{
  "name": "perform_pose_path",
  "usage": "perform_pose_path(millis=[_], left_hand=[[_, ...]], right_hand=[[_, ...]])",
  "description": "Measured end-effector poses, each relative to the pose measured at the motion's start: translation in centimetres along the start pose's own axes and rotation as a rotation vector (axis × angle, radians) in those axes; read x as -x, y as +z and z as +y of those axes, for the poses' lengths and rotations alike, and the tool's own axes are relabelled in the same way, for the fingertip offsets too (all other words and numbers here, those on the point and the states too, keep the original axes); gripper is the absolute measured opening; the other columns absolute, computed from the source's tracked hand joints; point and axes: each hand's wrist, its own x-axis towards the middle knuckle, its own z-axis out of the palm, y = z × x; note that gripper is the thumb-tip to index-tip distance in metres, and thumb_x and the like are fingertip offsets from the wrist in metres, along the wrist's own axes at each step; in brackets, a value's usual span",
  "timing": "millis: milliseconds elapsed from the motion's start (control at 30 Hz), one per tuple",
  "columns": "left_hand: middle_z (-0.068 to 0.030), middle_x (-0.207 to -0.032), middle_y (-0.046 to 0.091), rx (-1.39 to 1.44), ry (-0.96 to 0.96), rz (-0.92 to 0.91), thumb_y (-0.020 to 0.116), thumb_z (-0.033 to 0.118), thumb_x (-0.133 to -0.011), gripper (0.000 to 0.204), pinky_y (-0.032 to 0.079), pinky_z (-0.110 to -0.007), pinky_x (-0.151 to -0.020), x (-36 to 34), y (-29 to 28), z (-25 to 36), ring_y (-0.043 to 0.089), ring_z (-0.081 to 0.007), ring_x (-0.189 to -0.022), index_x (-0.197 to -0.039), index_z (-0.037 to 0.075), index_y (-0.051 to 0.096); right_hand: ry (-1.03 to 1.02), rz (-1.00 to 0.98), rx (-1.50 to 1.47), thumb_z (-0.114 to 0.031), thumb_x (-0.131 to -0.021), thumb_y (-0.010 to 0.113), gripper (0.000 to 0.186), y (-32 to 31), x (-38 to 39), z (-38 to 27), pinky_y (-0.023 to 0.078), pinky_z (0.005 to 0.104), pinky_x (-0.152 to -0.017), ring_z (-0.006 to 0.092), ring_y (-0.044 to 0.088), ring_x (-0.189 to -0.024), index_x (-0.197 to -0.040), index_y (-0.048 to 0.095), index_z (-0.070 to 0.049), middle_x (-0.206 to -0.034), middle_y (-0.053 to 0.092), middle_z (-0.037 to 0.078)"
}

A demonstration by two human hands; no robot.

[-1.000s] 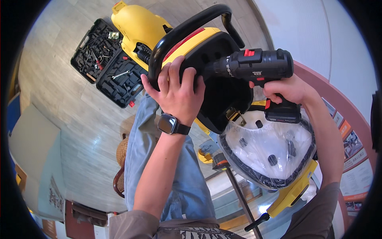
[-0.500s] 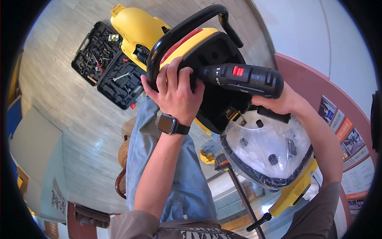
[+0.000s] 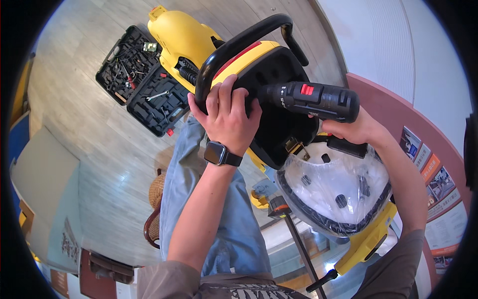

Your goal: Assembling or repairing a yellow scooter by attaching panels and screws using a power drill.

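Note:
My right hand (image 3: 354, 128) grips a black cordless drill (image 3: 326, 102) with a red switch on top. The drill lies roughly level, its nose pointing left into the black hollow (image 3: 269, 137) of a yellow machine (image 3: 184, 32); its tip is hidden. On the hollow's left rim, beside the drill's nose, my left hand (image 3: 230, 115) rests with bent fingers hooked over the edge. A thick black bar handle (image 3: 239, 44) arches above that hand. Below the hollow, a brass-coloured hinge (image 3: 294, 145) meets a pale, plastic-wrapped seat or lid (image 3: 323, 182) that is swung back.
An open black tool case (image 3: 149, 102) with a spanner (image 3: 158, 95) and several tools lies on the floor at left. A wicker item (image 3: 156, 192) sits beside my leg. A dark pole (image 3: 301, 249) stands below the wrapped part; a curved display board (image 3: 423, 164) borders the right.
The machine, drill and both hands have shifted slightly right and down in the picture. My grip on the drill and my left hand's place on the rim look the same.

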Motion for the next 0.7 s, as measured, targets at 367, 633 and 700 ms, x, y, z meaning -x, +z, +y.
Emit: perform_pose_path(millis=[367,633,700], left_hand=[[0.0042,-0.121,0.059,-0.001,-0.017,-0.005,0.077,0.023,-0.068,0.028,0.019,-0.061,-0.112,0.0,0.1,0.0,0.051,-0.0204,-0.116,-0.091,0.018,0.062],[0.0033,-0.122,0.059,0.014,-0.009,-0.001,0.076,0.022,-0.068,0.027,0.021,-0.061,-0.111,0.0,0.0,-0.1,0.051,-0.0207,-0.115,-0.091,0.017,0.062],[0.0030,-0.122,0.060,0.025,-0.005,-0.001,0.076,0.022,-0.068,0.027,0.021,-0.061,-0.111,0.1,-0.1,-0.2,0.051,-0.0208,-0.115,-0.090,0.017,0.062]], right_hand=[[0.162,-0.214,-0.373,-0.005,-0.072,0.058,0.032,-0.7,-2.2,2.2,0.041,0.0249,-0.050,0.0080,0.046,-0.047,-0.103,0.064,0.001,-0.060,0.053,0.002],[0.144,-0.151,-0.206,0.000,-0.075,0.061,0.032,-0.5,0.0,1.1,0.048,0.0267,-0.056,0.0099,0.053,-0.056,-0.107,0.064,-0.003,-0.078,0.061,0.005],[0.105,-0.110,-0.157,-0.001,-0.076,0.064,0.031,-0.2,0.3,0.9,0.050,0.0288,-0.061,0.0130,0.056,-0.062,-0.107,0.064,-0.004,-0.082,0.063,0.006]])
